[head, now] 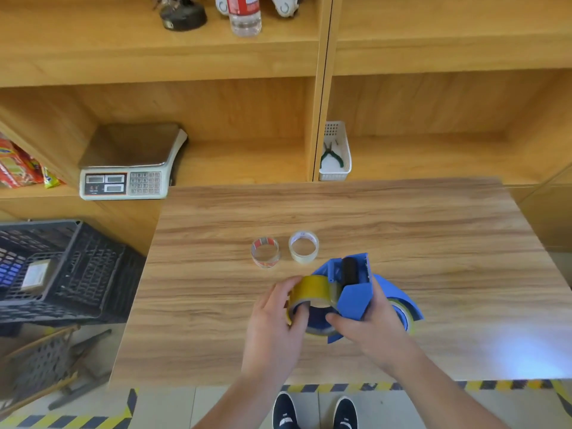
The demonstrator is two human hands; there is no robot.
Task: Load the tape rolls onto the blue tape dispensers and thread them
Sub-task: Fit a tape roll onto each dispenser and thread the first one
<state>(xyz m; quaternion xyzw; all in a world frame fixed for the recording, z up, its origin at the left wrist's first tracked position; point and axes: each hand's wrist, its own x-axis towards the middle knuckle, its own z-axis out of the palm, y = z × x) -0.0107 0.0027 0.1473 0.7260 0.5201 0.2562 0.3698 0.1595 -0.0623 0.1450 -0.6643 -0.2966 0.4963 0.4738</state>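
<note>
A blue tape dispenser (353,297) with a black roller is held over the wooden table (216,320), near its front edge. A yellowish tape roll (312,291) sits on the dispenser's wheel. My left hand (275,320) grips this roll, thumb over its outer face and a finger in its core. My right hand (368,323) holds the dispenser's body from the right. A second blue dispenser (402,301) with a tape roll on it lies behind my right hand. Two small clear tape rolls (265,252) (304,246) stand on the table further back.
A weighing scale (130,164) sits on the shelf at back left. A white basket with pliers (335,151) stands on the shelf behind the table. A dark plastic crate (55,270) is left of the table. Striped floor tape (402,386) runs along the front edge.
</note>
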